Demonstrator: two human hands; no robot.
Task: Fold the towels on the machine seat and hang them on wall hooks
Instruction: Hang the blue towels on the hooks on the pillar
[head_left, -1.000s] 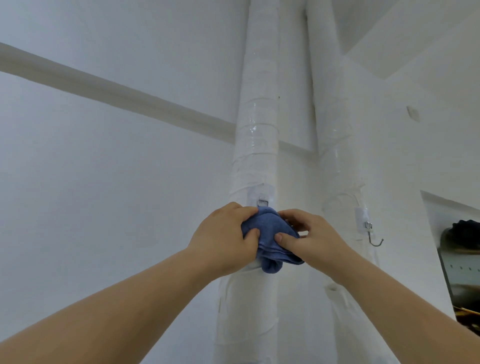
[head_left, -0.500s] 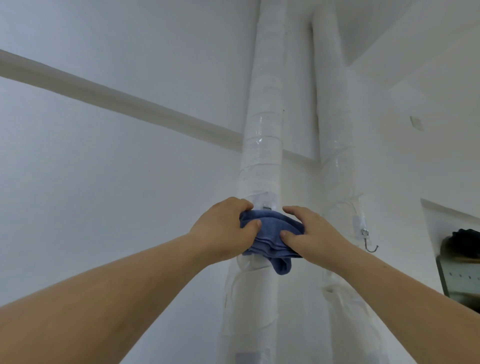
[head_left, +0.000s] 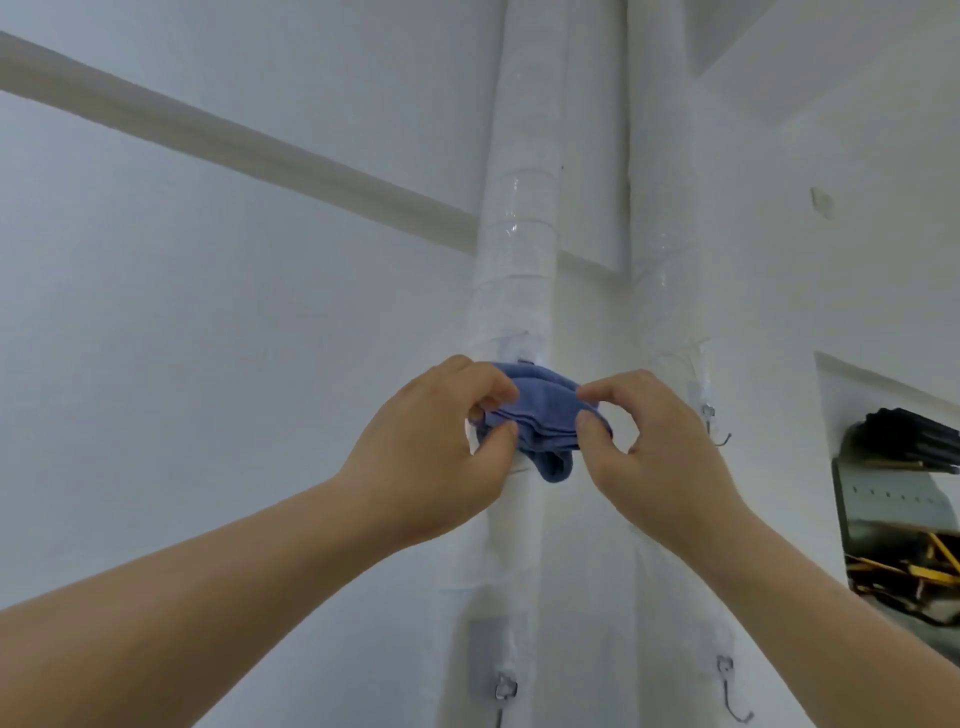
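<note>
A folded blue towel (head_left: 545, 421) is held up against the left white wrapped pipe (head_left: 519, 234), just below a small metal hook mount (head_left: 524, 359) whose hook is hidden by the cloth. My left hand (head_left: 441, 447) pinches the towel's left side between thumb and fingers. My right hand (head_left: 649, 447) pinches its right side the same way. A bare metal hook (head_left: 714, 426) sticks out from the right pipe beside my right hand.
Two more hooks hang lower down, one on the left pipe (head_left: 505, 688) and one on the right pipe (head_left: 730, 691). A wall recess (head_left: 898, 499) at the right holds black cables and yellow wires. White walls surround the pipes.
The view has tilted down a little, bringing the two lower hooks into sight. Both hands loosened from a full grasp to a fingertip pinch on the towel's sides.
</note>
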